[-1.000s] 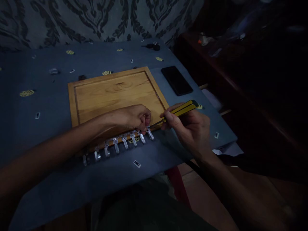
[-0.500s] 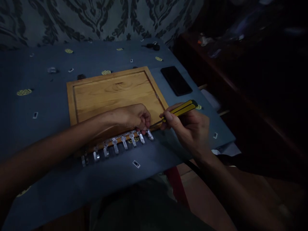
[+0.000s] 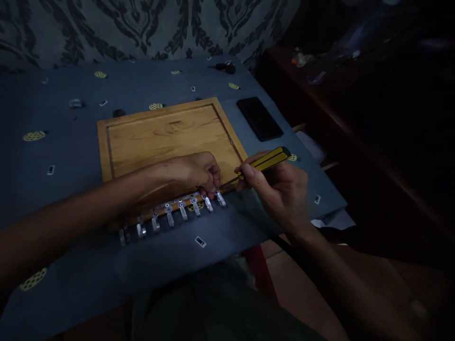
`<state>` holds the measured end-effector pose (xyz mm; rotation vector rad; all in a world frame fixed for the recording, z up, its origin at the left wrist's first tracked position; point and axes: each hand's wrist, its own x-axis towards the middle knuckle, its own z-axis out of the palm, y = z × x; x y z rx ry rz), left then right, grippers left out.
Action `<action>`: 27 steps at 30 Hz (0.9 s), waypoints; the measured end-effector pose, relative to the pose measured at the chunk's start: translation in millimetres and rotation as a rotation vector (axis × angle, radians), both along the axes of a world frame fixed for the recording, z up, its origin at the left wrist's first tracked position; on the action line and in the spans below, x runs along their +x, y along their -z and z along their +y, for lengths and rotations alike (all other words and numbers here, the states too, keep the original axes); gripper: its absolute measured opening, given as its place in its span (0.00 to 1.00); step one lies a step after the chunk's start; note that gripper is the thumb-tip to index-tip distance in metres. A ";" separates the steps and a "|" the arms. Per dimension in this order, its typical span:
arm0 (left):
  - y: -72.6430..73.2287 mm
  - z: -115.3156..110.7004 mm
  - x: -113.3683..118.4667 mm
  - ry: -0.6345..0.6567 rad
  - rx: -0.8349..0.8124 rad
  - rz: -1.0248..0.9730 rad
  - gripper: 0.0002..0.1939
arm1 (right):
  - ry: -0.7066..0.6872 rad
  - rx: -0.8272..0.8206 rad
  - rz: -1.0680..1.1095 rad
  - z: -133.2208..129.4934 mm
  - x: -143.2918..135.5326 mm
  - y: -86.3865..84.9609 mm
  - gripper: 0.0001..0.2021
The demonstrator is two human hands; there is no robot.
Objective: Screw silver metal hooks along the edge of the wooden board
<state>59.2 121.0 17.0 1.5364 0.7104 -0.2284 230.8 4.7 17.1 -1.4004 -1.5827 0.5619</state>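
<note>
A framed wooden board [image 3: 163,137] lies on the blue table. Along its near edge runs a row of several silver hooks [image 3: 182,210], their curved ends hanging over the side. My left hand [image 3: 201,173] is closed at the right end of this row, fingertips pinched together by the last hooks; whatever is between them is hidden. In my right hand [image 3: 280,189] is a screwdriver [image 3: 268,160] with a yellow and black handle. Its thin shaft points left and down to the board's edge, where the tip comes close to my left fingers.
A black phone [image 3: 259,118] rests right of the board on the patterned blue tablecloth [image 3: 64,199]. Keys [image 3: 226,67] lie at the back, and a small clear object [image 3: 76,103] sits at the left. Dark wooden furniture [image 3: 302,90] stands along the right.
Almost nothing differs. Both hands, the screwdriver and the board hold their places, with the whole view shifted very slightly.
</note>
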 end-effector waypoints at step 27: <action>2.7 -0.2 3.3 -0.020 -0.012 0.028 0.07 | -0.004 0.016 0.031 1.8 -0.5 1.2 0.12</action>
